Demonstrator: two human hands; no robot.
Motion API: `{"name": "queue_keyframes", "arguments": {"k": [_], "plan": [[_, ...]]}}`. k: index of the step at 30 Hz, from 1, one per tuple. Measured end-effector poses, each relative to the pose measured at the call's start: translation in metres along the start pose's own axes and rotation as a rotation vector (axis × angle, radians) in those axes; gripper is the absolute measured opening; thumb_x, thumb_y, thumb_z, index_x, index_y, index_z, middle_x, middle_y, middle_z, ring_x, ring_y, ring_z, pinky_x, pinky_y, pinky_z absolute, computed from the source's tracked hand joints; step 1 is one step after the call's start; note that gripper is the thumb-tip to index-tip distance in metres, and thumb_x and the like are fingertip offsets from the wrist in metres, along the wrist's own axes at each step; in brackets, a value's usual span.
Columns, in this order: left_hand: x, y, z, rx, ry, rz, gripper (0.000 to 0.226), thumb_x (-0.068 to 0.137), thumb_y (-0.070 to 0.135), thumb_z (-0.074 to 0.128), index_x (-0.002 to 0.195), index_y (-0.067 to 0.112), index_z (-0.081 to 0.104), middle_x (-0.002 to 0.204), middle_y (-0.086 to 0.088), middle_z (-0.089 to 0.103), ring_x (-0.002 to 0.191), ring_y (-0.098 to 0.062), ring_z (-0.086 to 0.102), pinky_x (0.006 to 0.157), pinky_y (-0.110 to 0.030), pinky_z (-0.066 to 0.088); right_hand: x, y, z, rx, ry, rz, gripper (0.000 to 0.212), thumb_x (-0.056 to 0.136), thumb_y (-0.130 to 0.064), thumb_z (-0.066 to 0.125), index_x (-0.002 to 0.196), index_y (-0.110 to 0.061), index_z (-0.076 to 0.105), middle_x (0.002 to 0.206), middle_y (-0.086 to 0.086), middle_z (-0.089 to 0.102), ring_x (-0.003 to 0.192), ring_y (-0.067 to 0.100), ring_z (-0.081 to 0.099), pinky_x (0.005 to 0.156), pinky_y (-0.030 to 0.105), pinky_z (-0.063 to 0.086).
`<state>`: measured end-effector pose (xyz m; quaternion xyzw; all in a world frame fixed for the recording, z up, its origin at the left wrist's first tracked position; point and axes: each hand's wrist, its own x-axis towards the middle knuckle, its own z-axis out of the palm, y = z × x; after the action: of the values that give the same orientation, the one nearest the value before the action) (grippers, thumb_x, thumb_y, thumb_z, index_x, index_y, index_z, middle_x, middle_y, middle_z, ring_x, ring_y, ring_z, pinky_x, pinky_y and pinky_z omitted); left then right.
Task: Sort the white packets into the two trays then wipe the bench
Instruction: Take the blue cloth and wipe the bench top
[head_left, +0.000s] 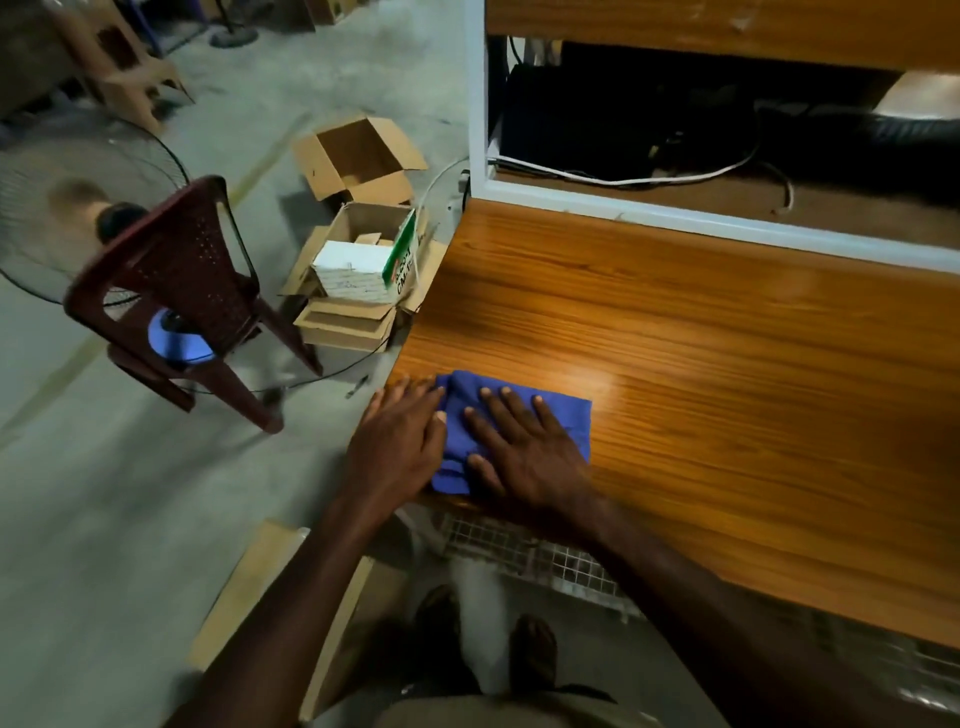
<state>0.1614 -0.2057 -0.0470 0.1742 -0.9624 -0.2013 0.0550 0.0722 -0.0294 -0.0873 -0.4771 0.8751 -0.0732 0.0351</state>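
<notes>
A blue cloth (563, 415) lies folded on the near left corner of the wooden bench (701, 353). My right hand (524, 447) lies flat on the cloth with fingers spread and straight. My left hand (400, 441) rests flat on the cloth's left edge at the bench corner, fingers straight. No white packets or trays are in view.
A white-framed shelf unit (675, 218) with black gear and cables stands at the bench's far edge. On the floor to the left are open cardboard boxes (358, 156), a white box (353, 273), a maroon plastic chair (182, 291) and a standing fan (78, 208).
</notes>
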Motion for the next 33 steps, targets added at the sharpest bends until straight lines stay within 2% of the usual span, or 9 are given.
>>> {"name": "queue_keyframes", "arguments": {"k": [3,6,10,13,19,24,28,30,33], "plan": [[0.027,-0.017,0.007,0.028,-0.069,0.049,0.065,0.096,0.044,0.019,0.153,0.015,0.032,0.161,-0.004,0.026,0.151,-0.021,0.015,0.121,-0.040,0.009,0.002,-0.002,0.005,-0.040,0.016,0.026,0.063,0.101,-0.062,0.021,0.151,-0.030,0.043,0.160,0.008,0.036,0.147,0.031,0.035,0.117,0.058,0.025],[0.048,-0.030,0.017,0.031,-0.134,0.089,0.077,0.092,0.054,0.006,0.155,0.015,0.025,0.164,-0.004,0.017,0.152,-0.020,0.009,0.121,-0.036,0.001,0.012,0.001,0.005,-0.040,0.023,0.127,0.062,0.100,-0.062,0.027,0.153,-0.033,0.040,0.163,0.007,0.030,0.150,0.031,0.028,0.119,0.059,0.020],[0.067,-0.041,0.028,0.051,-0.131,0.183,0.071,0.097,0.050,0.012,0.151,0.010,0.036,0.159,-0.008,0.032,0.149,-0.026,0.022,0.123,-0.044,0.012,0.021,0.014,0.002,-0.054,0.053,0.332,0.064,0.096,-0.063,0.033,0.152,-0.033,0.040,0.163,0.006,0.029,0.150,0.031,0.027,0.117,0.060,0.022],[0.085,-0.040,0.029,0.098,-0.153,0.209,0.066,0.100,0.047,0.014,0.152,0.010,0.032,0.161,-0.008,0.027,0.150,-0.025,0.019,0.123,-0.044,0.011,0.013,0.010,0.003,-0.049,0.094,0.481,0.064,0.097,-0.061,0.030,0.154,-0.032,0.037,0.164,0.007,0.027,0.151,0.033,0.025,0.118,0.062,0.019],[0.131,-0.024,0.029,0.128,-0.157,0.264,0.067,0.098,0.044,0.016,0.153,0.009,0.029,0.162,-0.009,0.025,0.151,-0.024,0.017,0.123,-0.046,0.010,0.032,0.025,0.003,-0.044,0.085,0.523,0.066,0.095,-0.062,0.028,0.152,-0.031,0.040,0.163,0.008,0.030,0.149,0.035,0.029,0.115,0.065,0.024],[0.148,-0.021,0.038,0.180,-0.144,0.293,0.068,0.098,0.044,0.013,0.154,0.009,0.028,0.162,-0.009,0.024,0.151,-0.023,0.017,0.123,-0.046,0.012,0.041,0.045,-0.008,-0.016,0.029,0.830,0.072,0.094,-0.065,0.015,0.159,-0.034,0.021,0.167,0.008,0.015,0.153,0.035,0.011,0.119,0.062,0.008],[0.149,-0.025,0.043,0.202,-0.114,0.306,0.070,0.097,0.046,0.006,0.154,0.011,0.026,0.163,-0.007,0.022,0.152,-0.021,0.014,0.123,-0.045,0.011,0.052,0.028,0.000,-0.054,0.051,0.768,0.070,0.096,-0.062,0.021,0.157,-0.030,0.028,0.164,0.012,0.024,0.151,0.039,0.020,0.116,0.065,0.014],[0.150,-0.027,0.045,0.203,-0.110,0.312,0.069,0.098,0.046,0.006,0.155,0.011,0.024,0.163,-0.007,0.021,0.152,-0.020,0.013,0.123,-0.045,0.010,0.074,0.054,-0.009,-0.047,0.019,0.742,0.072,0.094,-0.066,0.014,0.158,-0.033,0.021,0.167,0.010,0.016,0.153,0.036,0.013,0.117,0.063,0.010],[0.151,-0.027,0.044,0.184,-0.116,0.317,0.066,0.099,0.046,0.009,0.155,0.013,0.019,0.164,-0.006,0.017,0.152,-0.019,0.009,0.124,-0.045,0.010,0.096,0.096,-0.023,0.015,-0.005,0.878,0.069,0.096,-0.068,0.017,0.159,-0.039,0.011,0.169,0.008,0.006,0.154,0.035,0.004,0.119,0.064,0.005]]}}
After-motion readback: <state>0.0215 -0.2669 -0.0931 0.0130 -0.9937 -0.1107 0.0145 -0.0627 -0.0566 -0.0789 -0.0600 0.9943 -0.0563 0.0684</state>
